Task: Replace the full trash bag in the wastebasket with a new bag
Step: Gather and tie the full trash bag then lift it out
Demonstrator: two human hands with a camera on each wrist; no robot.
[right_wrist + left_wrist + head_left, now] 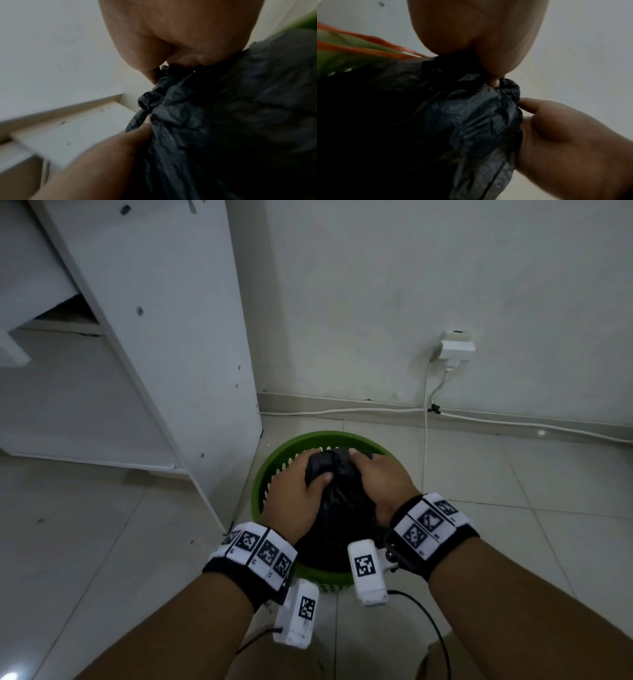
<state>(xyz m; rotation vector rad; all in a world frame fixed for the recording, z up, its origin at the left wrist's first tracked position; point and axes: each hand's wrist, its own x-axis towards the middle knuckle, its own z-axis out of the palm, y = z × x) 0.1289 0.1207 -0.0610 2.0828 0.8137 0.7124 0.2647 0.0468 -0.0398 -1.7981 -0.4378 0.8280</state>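
A round green perforated wastebasket stands on the tiled floor below me. A black trash bag fills it, its top gathered into a bunch. My left hand grips the bunched neck from the left, thumb across the plastic. My right hand grips the same bunch from the right. In the left wrist view the crumpled black bag is squeezed between my left hand and the other hand. The right wrist view shows the bag pinched under my right hand. No new bag is in view.
A white cabinet stands close on the left, its side panel almost touching the basket. A white wall is behind, with a plug adapter and white cables hanging to the floor and running along the skirting. Tiled floor lies open on the right.
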